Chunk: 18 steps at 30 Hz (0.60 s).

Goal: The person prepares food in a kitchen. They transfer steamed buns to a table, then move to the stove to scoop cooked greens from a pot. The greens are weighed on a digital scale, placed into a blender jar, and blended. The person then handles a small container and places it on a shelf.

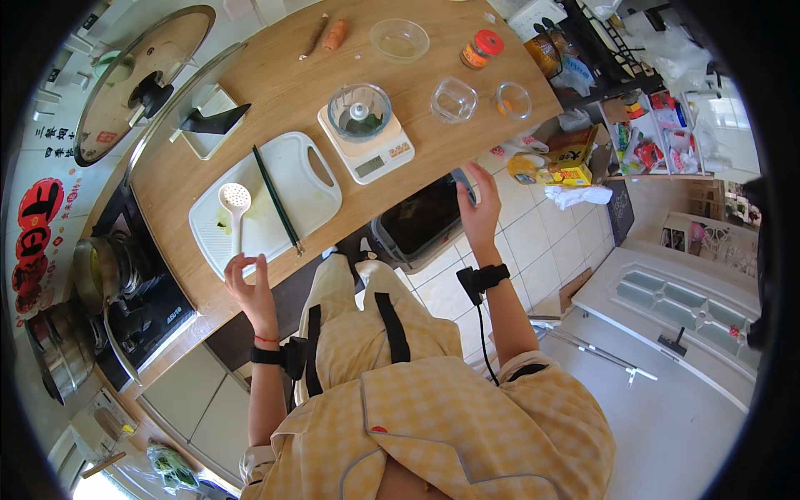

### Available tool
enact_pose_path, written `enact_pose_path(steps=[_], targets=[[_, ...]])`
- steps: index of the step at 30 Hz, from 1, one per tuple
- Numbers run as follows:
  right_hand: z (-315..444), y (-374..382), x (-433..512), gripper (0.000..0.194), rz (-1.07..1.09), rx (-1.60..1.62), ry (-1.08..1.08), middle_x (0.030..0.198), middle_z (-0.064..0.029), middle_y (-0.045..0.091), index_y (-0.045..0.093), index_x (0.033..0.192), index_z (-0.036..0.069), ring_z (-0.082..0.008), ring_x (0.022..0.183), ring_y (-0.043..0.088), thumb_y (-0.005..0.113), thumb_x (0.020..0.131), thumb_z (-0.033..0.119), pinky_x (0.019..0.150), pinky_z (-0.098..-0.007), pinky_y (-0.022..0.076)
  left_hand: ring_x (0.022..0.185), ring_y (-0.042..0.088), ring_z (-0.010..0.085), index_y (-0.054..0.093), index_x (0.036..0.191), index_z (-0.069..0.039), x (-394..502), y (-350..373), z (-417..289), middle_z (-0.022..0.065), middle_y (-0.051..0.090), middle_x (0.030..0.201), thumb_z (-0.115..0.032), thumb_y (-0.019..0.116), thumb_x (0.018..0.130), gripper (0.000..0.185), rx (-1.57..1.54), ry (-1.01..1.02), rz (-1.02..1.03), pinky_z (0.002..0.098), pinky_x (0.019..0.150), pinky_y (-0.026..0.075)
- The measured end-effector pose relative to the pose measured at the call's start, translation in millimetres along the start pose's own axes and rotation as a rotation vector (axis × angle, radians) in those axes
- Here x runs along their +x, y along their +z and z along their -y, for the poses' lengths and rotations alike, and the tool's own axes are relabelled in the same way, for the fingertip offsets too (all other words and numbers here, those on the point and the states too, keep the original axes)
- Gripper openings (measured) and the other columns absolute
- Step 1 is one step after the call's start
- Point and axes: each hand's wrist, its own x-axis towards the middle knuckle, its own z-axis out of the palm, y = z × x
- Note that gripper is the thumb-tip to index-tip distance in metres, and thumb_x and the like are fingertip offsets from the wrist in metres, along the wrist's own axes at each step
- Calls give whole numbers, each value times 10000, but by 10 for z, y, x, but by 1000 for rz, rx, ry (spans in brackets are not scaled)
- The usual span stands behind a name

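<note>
My left hand is at the counter's front edge, thumb and fingers apart. Its fingertips are near the handle end of a white perforated spoon; whether they touch it I cannot tell. The spoon lies on a white cutting board, beside dark green chopsticks. My right hand is raised past the counter edge, fingers spread, over the rim of a dark bin. Behind the board's right end, a digital kitchen scale bears a clear chopper bowl with green leaf pieces inside.
At the back lie a peeled carrot and a dark root. A glass bowl, a red-lidded jar and two glass containers stand to the right. On the left are a glass lid and a stove with a pan.
</note>
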Motion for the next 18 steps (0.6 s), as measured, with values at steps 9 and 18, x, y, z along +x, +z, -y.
enact_pose_path(steps=[9, 18], targets=[[-371, 89, 505, 570, 2, -98, 59, 1285, -175, 549, 513, 1293, -4, -295, 1199, 536, 764, 794, 104, 1022, -371, 421, 1264, 429, 314, 514, 1332, -70, 142, 341, -550, 111, 506, 1339, -84, 720, 783, 587, -57, 174, 258, 430, 1058, 352], [-1456, 808, 1321, 1095, 195, 422, 103, 1431, -176, 390, 142, 1488, 1, -254, 1320, 410, 874, 679, 103, 1089, -379, 369, 1300, 426, 277, 454, 1369, -57, -181, 1393, -858, 100, 485, 1388, -111, 720, 815, 617, -73, -42, 140, 430, 1063, 343]])
